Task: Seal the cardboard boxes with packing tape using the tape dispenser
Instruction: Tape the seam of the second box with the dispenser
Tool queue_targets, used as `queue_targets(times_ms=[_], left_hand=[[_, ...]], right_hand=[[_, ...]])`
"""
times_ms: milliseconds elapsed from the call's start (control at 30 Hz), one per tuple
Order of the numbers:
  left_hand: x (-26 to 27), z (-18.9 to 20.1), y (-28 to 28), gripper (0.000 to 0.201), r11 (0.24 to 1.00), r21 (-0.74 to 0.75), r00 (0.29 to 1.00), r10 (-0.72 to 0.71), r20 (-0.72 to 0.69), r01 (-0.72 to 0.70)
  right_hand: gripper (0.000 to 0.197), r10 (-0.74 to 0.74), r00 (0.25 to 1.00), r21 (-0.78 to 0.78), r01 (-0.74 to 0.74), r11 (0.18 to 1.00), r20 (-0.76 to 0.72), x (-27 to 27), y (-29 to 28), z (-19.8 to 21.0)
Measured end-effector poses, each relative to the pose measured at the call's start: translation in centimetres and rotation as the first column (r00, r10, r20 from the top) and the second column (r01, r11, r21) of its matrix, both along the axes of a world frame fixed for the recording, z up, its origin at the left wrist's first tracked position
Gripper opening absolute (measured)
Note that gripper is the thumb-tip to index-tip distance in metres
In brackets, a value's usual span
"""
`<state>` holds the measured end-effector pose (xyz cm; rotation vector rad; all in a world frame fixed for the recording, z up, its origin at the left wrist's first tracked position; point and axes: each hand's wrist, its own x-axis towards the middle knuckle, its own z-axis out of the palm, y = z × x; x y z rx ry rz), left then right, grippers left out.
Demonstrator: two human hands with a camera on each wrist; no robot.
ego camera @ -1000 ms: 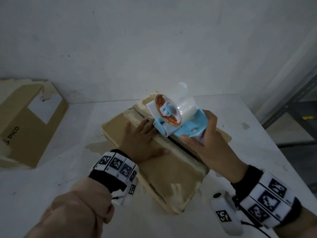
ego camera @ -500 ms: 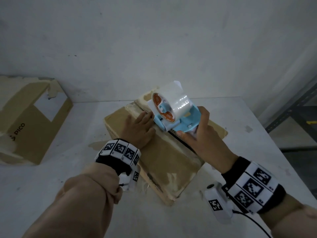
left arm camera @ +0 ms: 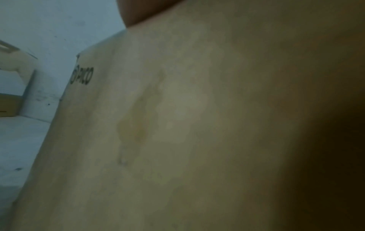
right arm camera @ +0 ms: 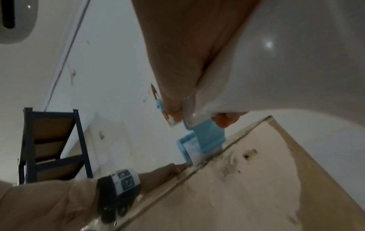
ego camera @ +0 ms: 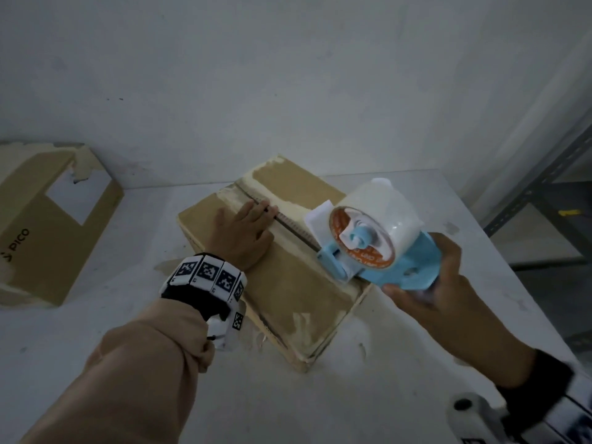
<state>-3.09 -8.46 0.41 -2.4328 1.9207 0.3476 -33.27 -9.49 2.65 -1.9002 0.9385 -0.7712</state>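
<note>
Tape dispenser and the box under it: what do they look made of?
Tape dispenser: light blue moulded plastic, smooth matte, seemingly; its roll looks like glossy clear film on an orange-printed core. Box: brown corrugated cardboard, matte, with pale torn patches and fluting visible along the centre seam.

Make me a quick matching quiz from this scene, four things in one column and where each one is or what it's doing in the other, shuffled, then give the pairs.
Column one:
1. left hand
2. right hand
3. tape dispenser
4. PICO box

Column two:
A. lies at the table's far left
B. pale blue, at the middle box's near right edge
C. flat on the middle box's top
D. grips the dispenser's handle

Pairs: 1-C, 2-D, 3-B, 4-A
</note>
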Motion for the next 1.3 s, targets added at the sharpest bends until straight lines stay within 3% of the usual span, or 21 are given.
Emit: queue_targets(times_ms=[67,167,233,533,800,967,1067,1167,1300], left_hand=[[-2.0,0.3,1.3,0.080,0.999,0.033,0.999,-0.032,0.020,0.032],[-6.9,0.5,4.9,0.129,0.982,0.050,0.983,-0.179,-0.050,0.182],[-9.0,0.3,6.2,0.140,0.974,0.091,0.978,-0.205,-0.048,0.209],[-7.1,-0.5,3.4,0.124,0.986,0.026,0.983,-0.166,0.077,0.164],[-4.3,-0.3,0.2,0.112,0.994,0.020,0.991,-0.110,0.079,0.109],[-4.2,-0.6,0.0,0.113,0.995,0.013,0.993,-0.098,0.065,0.098],[-4.2,-0.6,0.0,0.118,0.995,0.021,0.992,-0.101,0.070,0.100],[-4.0,-0.7,0.0,0.119,0.992,0.043,0.989,-0.122,0.079,0.118],[-4.0,-0.4,-0.1,0.113,0.984,0.102,0.984,-0.153,0.096,0.143]], right_hand=[[0.069,-0.006,1.000,-0.069,0.005,0.998,-0.020,0.3,-0.1,-0.2],[0.073,-0.006,1.000,-0.071,0.008,0.997,0.020,0.2,-0.3,-0.9],[0.073,0.004,0.999,-0.078,0.000,0.997,0.044,0.1,-0.5,-1.2],[0.063,0.024,1.000,-0.104,-0.023,0.994,0.011,2.7,-2.2,-0.1],[0.074,-0.005,0.985,-0.202,-0.030,0.979,-0.172,5.9,-4.3,0.8],[0.070,-0.010,1.000,-0.125,0.007,0.992,-0.022,0.8,-3.8,-1.1],[0.066,-0.050,0.999,-0.168,0.047,0.985,-0.015,-2.4,-2.5,-2.0],[0.071,-0.041,0.999,-0.179,0.042,0.983,0.009,-3.1,-2.5,-2.9],[0.069,-0.028,0.999,-0.072,0.029,0.997,0.020,-2.5,-2.7,-3.6]])
